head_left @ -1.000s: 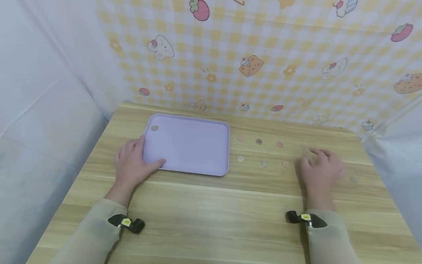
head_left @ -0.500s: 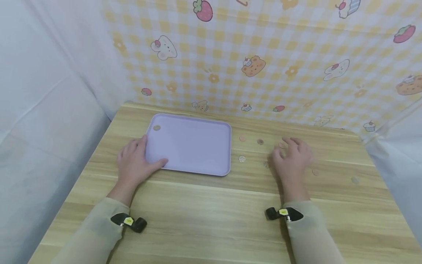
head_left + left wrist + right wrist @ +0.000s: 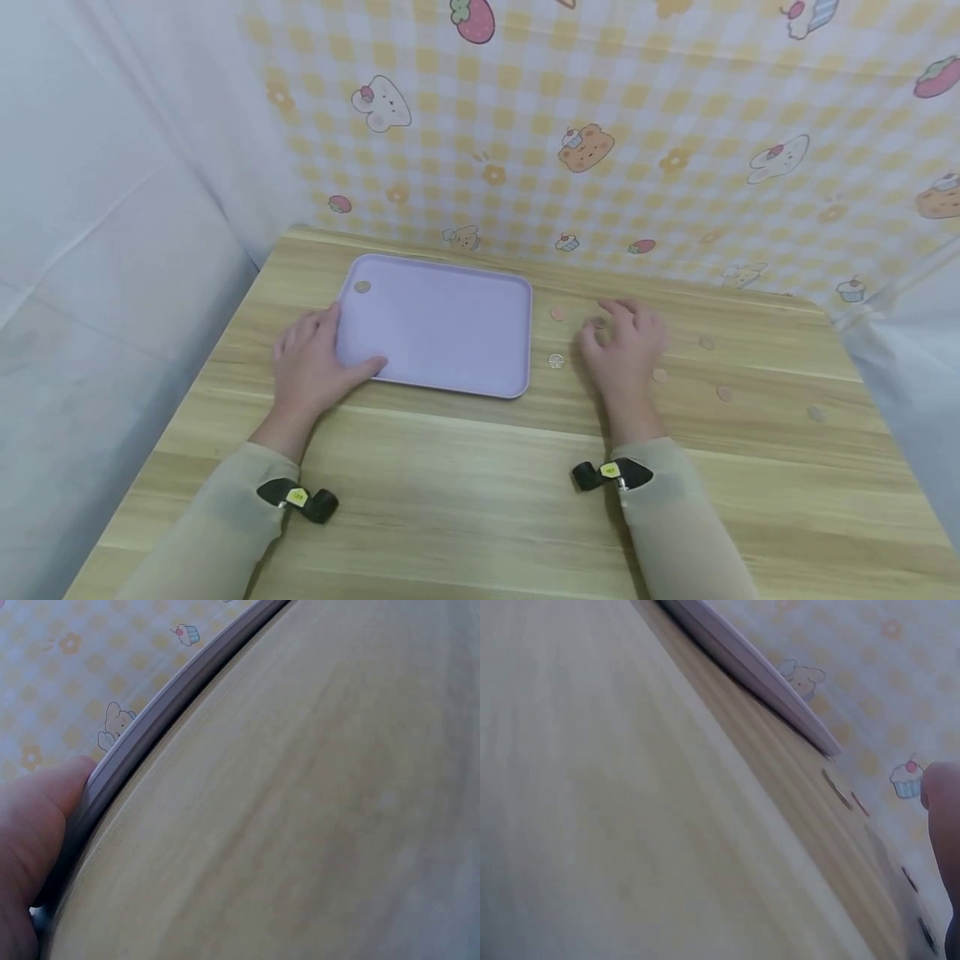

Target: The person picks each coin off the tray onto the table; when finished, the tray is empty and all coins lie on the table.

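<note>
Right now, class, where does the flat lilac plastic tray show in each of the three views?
Head: flat lilac plastic tray lies left of centre, the left hand on its near corner.
Left wrist: its rim runs diagonally at upper left.
Right wrist: its edge slants across the top.
Shared landmark: the yellow checked cartoon backdrop.

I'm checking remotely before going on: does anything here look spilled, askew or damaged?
Nothing looks damaged. Loose coins lie scattered on the wooden table right of the purple tray, which holds one coin in its far left corner. The left hand rests on the tray's edge; the right hand is over the coins.
</note>
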